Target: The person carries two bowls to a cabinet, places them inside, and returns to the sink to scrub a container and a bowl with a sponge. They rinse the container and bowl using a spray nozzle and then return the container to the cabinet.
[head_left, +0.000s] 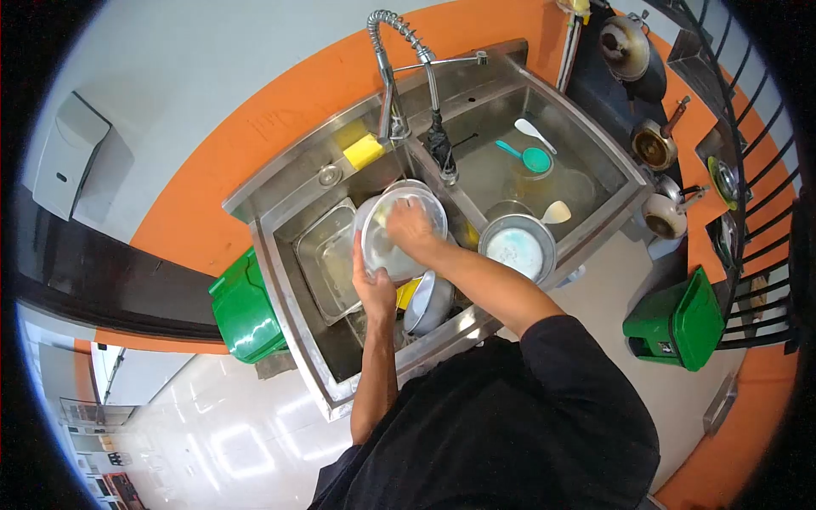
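A translucent bowl is held over the left basin, its left side clasped by the left grip; the right grip is curled inside it, and whether anything is pinched there cannot be told. The bowl seems light, stiff and probably slippery when wet, so it is best taken by the rim. One steel tray and one grey bowl are seen below; one sudsy pot, one teal ladle, one white spoon and one cream spatula are counted to the right.
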`<state>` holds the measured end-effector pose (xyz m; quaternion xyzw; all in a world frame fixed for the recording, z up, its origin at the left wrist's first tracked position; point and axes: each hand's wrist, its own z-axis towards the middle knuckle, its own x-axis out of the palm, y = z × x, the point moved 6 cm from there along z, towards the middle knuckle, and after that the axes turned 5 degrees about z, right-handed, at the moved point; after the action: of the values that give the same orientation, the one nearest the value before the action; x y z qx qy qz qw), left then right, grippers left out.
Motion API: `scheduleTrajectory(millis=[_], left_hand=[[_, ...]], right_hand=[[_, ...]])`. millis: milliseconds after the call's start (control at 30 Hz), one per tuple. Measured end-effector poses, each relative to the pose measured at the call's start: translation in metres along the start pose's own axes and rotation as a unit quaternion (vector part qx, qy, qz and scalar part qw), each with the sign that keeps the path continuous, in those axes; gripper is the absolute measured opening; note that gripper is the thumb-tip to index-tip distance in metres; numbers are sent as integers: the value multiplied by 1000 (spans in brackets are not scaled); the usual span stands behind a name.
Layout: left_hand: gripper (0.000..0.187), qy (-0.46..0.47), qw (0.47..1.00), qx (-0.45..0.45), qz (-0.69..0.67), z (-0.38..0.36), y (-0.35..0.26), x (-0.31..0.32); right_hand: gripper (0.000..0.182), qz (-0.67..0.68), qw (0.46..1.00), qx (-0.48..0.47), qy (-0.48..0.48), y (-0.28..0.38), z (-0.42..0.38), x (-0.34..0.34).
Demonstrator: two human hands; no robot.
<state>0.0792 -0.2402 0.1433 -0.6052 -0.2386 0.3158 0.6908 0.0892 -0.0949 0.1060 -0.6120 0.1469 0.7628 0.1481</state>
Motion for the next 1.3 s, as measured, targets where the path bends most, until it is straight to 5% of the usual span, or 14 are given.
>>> scheduleTrajectory(millis=[67,167,367,467,567,600,667,733,800,867,1000,1133,1267,1300], left_hand=[[87,-38,978,100,177,4,-6,-5],[86,-61,991,77,91,-4,9,-1],[81,-123,955,161,218,-1,7,-18],[80,-188,944,178,207,8,-6,-35],[71,-218,927,189,238,4,-13,-45],[71,-216,929,187,234,0,-9,-40],[63,-180,963,99,174,-8,19,-35],[53,-173,955,73,228,-15,41,-36],[52,-170,928,-224,-244,-13,88,-37],[60,-181,892,-313,-272,-22,33,-33],[48,-15,832,-278,-480,14,146,-105],[36,-5,799,-279,-533,11,132,-111],[37,-100,846,-283,-441,-2,126,-111],[29,-97,890,-262,-361,-7,114,-100]], right_hand=[[27,-28,1000,-10,8,4,-13,-8],[36,225,929,32,291,23,-42,-2],[35,287,947,-34,138,31,-47,14],[38,320,933,-77,-145,23,-71,-5],[49,574,736,352,-63,-9,-106,22],[59,752,556,335,-111,-3,-103,62],[60,799,475,367,29,15,-105,24],[53,733,552,397,16,12,-103,53],[47,656,625,423,-2,-2,-104,81],[53,411,856,291,-119,-12,-106,70],[59,414,883,121,-186,3,-114,10],[55,443,889,75,-90,-11,-99,27],[47,522,826,124,-172,-7,-79,-52],[45,472,855,14,-216,18,-71,-72]])
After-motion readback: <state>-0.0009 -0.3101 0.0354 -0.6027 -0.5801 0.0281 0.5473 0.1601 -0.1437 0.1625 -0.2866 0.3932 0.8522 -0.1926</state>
